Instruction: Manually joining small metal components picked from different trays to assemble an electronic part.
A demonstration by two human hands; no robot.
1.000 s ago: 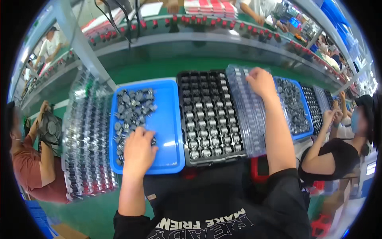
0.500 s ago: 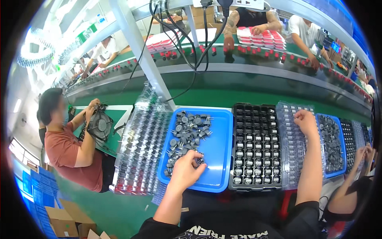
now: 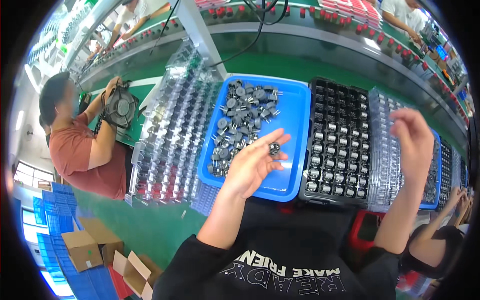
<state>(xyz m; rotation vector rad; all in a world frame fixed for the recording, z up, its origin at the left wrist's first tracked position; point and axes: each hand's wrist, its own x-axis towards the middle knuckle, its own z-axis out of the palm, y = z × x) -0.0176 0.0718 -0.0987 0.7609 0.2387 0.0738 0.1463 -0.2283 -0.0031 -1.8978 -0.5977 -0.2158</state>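
My left hand (image 3: 252,167) is above a blue tray (image 3: 292,170), palm partly turned up. Between its fingers sits a small dark round component with pins (image 3: 274,148). Many grey round components (image 3: 242,110) of that kind lie heaped along the tray's left side. My right hand (image 3: 414,137) is raised over a stack of clear plastic trays (image 3: 382,165) with small silvery pieces in their pockets. Its fingers are bent and a little blurred, and whether anything is in them does not show. Between the two stands a black compartment tray (image 3: 320,95), its nearer rows filled with silvery cylinders (image 3: 340,152).
Tilted clear trays (image 3: 170,130) stand left of the blue tray, beside a metal post (image 3: 200,30). A person at the left holds a black fan (image 3: 120,107). Ahead runs a conveyor with red-topped parts (image 3: 345,21). Cardboard boxes (image 3: 82,250) are at lower left.
My left hand has lifted from the heap and turned its palm up, with the component in its fingers. My right hand has risen from the clear trays. The view has tilted downward.
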